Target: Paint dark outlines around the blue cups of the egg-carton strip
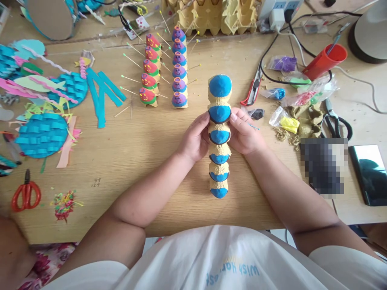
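Between my two hands is a strip of egg carton [220,151], its row of bumps capped with blue clay and some edged with a dark line. My left hand [196,137] grips its left side near the upper middle, thumb on the edge. On the opposite side, my right hand [246,133] holds it with the thumb near the second blue cap. A thin blue stick [254,126] shows beside the right fingers; whether they hold it I cannot tell. Farther back stand a red-and-green carton caterpillar [148,68] and a purple-and-blue one [179,68], both with stick legs.
Right of my hands lie a red utility knife [253,88], clay packets [289,124], black-handled scissors [335,125], a red cup [326,60] and a phone [369,175]. Woven blue paper discs [42,135] and red scissors [26,194] are at left. Egg cartons [205,16] line the back.
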A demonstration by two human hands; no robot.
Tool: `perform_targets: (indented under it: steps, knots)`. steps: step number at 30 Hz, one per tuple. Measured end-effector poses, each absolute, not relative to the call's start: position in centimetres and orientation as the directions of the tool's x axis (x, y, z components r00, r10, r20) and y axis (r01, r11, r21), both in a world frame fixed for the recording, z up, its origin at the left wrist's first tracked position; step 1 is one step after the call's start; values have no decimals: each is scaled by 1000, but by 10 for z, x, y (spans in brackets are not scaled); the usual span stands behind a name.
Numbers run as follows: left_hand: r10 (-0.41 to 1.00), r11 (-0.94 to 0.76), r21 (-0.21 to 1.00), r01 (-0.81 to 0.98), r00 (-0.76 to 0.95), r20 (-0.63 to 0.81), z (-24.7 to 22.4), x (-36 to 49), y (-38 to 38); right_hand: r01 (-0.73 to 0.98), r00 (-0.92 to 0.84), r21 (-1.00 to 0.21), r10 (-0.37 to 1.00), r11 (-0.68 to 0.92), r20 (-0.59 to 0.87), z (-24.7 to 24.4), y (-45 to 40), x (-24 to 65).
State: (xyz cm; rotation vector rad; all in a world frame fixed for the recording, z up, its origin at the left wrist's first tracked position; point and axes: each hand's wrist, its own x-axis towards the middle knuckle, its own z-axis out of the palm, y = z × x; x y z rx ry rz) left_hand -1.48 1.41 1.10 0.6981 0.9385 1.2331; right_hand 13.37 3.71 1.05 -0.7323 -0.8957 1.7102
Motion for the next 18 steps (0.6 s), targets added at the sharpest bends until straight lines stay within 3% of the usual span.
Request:
perform_targets:
  steps: [11,18]
  knots:
    - [977,212,869,-447,78,-199,9,-15,13,-500,-277,-837,957,-220,-86,7,39,135]
    - [955,291,752,-591,128,-269,12,-14,12,-500,-296,-831,950,-245,-102,10,39,137]
